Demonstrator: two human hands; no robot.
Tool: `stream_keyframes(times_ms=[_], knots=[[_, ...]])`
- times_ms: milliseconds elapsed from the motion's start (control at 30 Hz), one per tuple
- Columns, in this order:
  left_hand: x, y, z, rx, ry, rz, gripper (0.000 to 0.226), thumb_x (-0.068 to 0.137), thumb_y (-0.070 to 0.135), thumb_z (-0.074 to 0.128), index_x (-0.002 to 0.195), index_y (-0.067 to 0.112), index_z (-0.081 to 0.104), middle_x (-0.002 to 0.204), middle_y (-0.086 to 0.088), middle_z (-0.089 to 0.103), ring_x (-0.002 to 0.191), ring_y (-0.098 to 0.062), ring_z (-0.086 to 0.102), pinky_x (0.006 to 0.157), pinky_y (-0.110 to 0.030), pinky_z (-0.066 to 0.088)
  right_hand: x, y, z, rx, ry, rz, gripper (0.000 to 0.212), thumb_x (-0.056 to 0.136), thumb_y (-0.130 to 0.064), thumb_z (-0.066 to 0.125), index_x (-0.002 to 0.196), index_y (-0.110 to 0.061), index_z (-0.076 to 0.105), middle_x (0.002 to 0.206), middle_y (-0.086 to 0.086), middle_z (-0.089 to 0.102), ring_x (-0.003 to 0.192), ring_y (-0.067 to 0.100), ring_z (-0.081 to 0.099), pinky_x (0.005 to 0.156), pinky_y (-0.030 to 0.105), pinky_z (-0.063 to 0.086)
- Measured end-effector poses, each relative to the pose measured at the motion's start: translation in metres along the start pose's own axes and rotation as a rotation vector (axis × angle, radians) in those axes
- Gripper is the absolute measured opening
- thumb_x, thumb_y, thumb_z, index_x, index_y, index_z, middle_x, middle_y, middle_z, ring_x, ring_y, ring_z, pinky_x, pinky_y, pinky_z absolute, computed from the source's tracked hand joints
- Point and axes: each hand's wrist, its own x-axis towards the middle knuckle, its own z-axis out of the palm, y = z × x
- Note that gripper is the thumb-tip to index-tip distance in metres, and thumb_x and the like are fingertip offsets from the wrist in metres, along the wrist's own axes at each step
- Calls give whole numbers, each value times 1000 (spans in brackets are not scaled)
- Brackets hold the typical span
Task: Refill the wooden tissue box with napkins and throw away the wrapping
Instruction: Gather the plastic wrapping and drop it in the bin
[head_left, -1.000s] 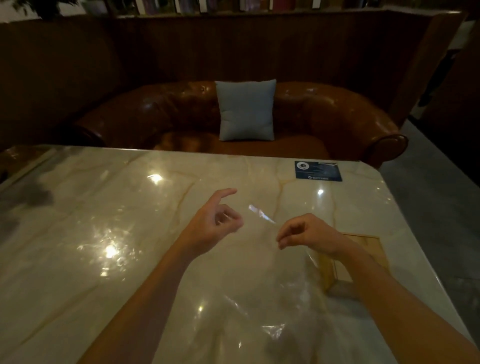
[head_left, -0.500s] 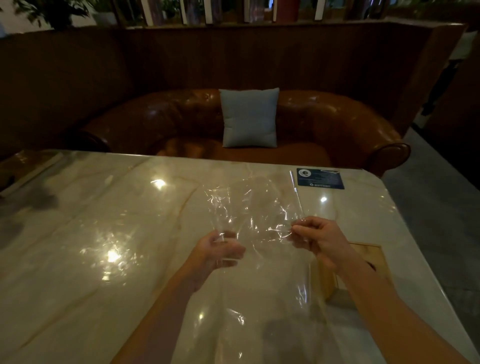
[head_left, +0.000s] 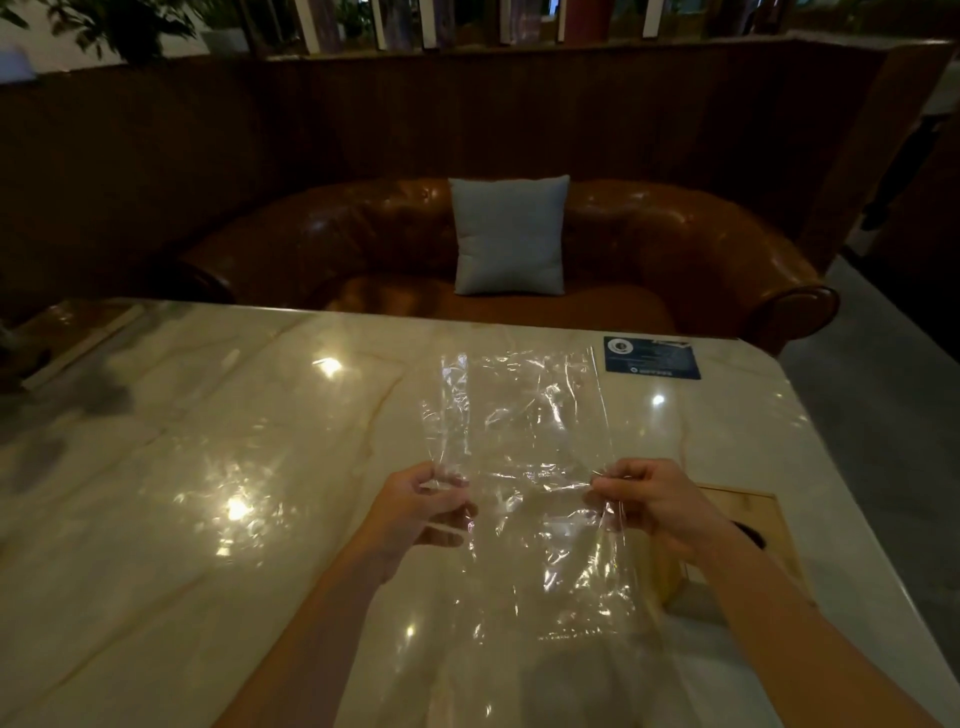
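Observation:
A clear plastic wrapping (head_left: 524, 431) is stretched flat in the air above the marble table (head_left: 208, 467). My left hand (head_left: 421, 506) pinches its left side and my right hand (head_left: 654, 499) pinches its right side, both about mid-sheet. The lower part of the wrapping hangs down towards me. The wooden tissue box (head_left: 748, 525) stands on the table just right of my right hand, partly hidden by my right forearm; a dark oval slot shows in its top. No napkins are visible.
A dark blue card (head_left: 652, 357) lies near the table's far right corner. Behind the table stands a brown leather sofa (head_left: 649, 249) with a grey cushion (head_left: 509, 236). The table's right edge drops to a grey floor (head_left: 883, 441).
Both hands have closed on the wrapping and lifted it off the table, then pulled apart and spread it flat. The view has tilted up slightly.

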Motion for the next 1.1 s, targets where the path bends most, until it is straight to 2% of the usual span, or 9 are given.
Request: stream_keyframes(times_ms=[300,400,600,733,833,900,967,1033,1100], knots=[[-7,1,-2,-34,37,123,10,84,-4,58,84,2,66,65,-6,72,53,-14,64,47,-25,54,1,14,-7,97,-74,100,18,79,3,60,94,-2,69,63,12,70,57,24,69,49,31,56],[-6,0,1,-70,74,159,21,82,-10,56,76,4,70,62,-3,71,51,-12,62,45,-22,51,2,15,-6,148,-80,99,18,80,7,57,92,-1,67,64,13,70,52,21,66,45,29,54],[-3,-5,-6,3,35,218,56,66,-33,34,47,7,68,64,2,71,60,-13,63,50,-22,53,4,14,-6,179,-117,65,45,80,20,36,59,0,71,65,17,72,61,27,71,48,27,57],[-4,-8,-10,75,-2,190,62,62,-35,26,40,8,65,68,3,70,63,-12,65,52,-24,55,4,11,-2,159,-171,70,25,79,-1,46,68,0,68,71,17,69,62,29,70,44,26,53],[-4,-11,-16,157,-47,142,62,62,-33,24,36,10,59,86,-6,68,67,-13,65,57,-29,58,4,6,3,-71,-122,25,8,81,-2,59,87,-5,63,85,14,66,63,22,69,50,30,52],[-4,-12,-19,214,-24,106,58,64,-32,23,41,9,57,94,-10,62,65,-14,64,55,-31,55,5,3,6,-203,-102,-42,38,76,3,65,106,-18,58,97,13,64,67,20,69,55,34,52],[-2,-11,-22,168,70,78,48,71,-26,23,59,9,54,100,-12,58,62,-18,63,58,-31,50,4,-4,10,-281,-147,-79,62,76,5,66,122,-31,48,101,14,62,70,20,68,56,31,54],[-1,-9,-22,124,98,74,31,84,-13,37,77,13,52,104,-10,60,68,-16,66,66,-32,48,4,-12,15,-338,-223,-78,70,76,6,65,129,-32,41,101,14,63,72,19,67,58,28,55],[-3,-6,-18,170,-16,75,14,84,13,60,95,20,54,110,-9,62,84,-13,65,77,-28,47,5,-21,23,-398,-297,-70,67,76,4,64,128,-32,41,103,15,65,77,21,66,62,28,56]])
